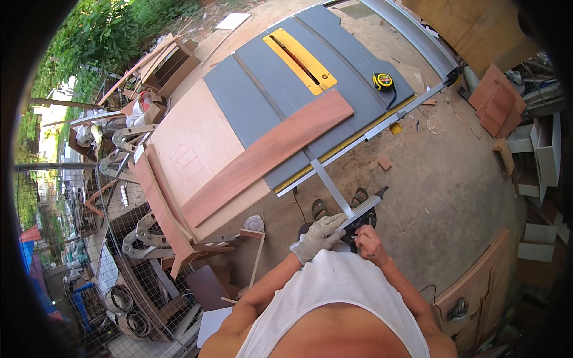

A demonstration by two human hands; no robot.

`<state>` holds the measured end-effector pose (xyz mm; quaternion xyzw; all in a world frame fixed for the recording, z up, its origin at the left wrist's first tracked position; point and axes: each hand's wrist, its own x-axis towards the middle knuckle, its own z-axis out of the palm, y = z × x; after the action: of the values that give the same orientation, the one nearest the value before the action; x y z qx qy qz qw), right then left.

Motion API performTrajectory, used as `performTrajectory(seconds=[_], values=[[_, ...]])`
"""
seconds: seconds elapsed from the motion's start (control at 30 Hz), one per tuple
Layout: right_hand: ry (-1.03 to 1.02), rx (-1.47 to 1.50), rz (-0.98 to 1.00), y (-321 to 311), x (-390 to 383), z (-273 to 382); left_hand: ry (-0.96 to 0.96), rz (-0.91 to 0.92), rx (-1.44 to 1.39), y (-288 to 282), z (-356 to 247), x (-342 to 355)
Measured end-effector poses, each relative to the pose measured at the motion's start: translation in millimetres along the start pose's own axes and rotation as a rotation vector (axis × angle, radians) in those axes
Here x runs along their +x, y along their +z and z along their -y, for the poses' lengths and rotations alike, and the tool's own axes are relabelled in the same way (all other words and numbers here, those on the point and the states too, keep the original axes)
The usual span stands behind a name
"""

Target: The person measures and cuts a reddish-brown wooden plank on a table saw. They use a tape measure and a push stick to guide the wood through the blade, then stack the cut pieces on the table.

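My left hand, in a pale work glove, is closed on the near end of a silver metal bar at my waist. A thin flat strip runs from this T-shaped metal bar toward the saw table. My bare right hand is curled beside a dark object under the bar; what its fingers hold is hidden. Ahead, a long reddish-brown board lies diagonally across a grey table saw and a pale plywood sheet. The saw has a yellow blade insert.
A yellow tape measure rests on the saw's right side. A metal rail edges the saw's near side. Wooden boards and folding metal legs stand left. White drawers and wood pieces sit at the right.
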<state>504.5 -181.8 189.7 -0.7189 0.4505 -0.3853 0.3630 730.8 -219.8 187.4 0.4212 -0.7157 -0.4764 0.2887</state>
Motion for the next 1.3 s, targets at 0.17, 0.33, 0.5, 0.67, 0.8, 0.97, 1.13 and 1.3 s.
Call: performTrajectory(seconds=[0.17, 0.33, 0.5, 0.67, 0.8, 0.97, 1.13, 1.3], values=[[0.028, 0.007, -0.013, 0.4, -3.0, -3.4, 0.002, 0.010, 0.055, 2.0, -0.4, 2.6], [0.002, -0.011, -0.015, 0.1, -3.0, -4.7, 0.046, -0.023, 0.035, 5.2, 3.3, 2.0], [-0.005, -0.005, -0.015, 1.9, -4.9, -4.3, 0.031, -0.021, 0.017, 5.5, 5.4, -1.2], [-0.005, -0.007, -0.013, 4.1, -4.8, -2.9, 0.027, -0.011, 0.016, 1.6, 3.7, -0.5], [-0.024, -0.020, -0.015, 1.2, -1.2, 0.6, 0.039, -0.030, 0.005, 5.1, 2.9, -0.8], [-0.032, -0.031, 0.018, -1.8, 0.3, -0.8, 0.080, -0.047, 0.005, 6.9, 8.2, -0.3], [0.099, 0.101, -0.041, -1.1, -4.4, -14.7, 0.073, -0.013, 0.152, 12.4, 5.1, 9.5], [0.031, 0.080, -0.059, -1.0, -2.2, -5.6, 0.070, -0.018, 0.130, 5.8, -0.2, 6.8]])
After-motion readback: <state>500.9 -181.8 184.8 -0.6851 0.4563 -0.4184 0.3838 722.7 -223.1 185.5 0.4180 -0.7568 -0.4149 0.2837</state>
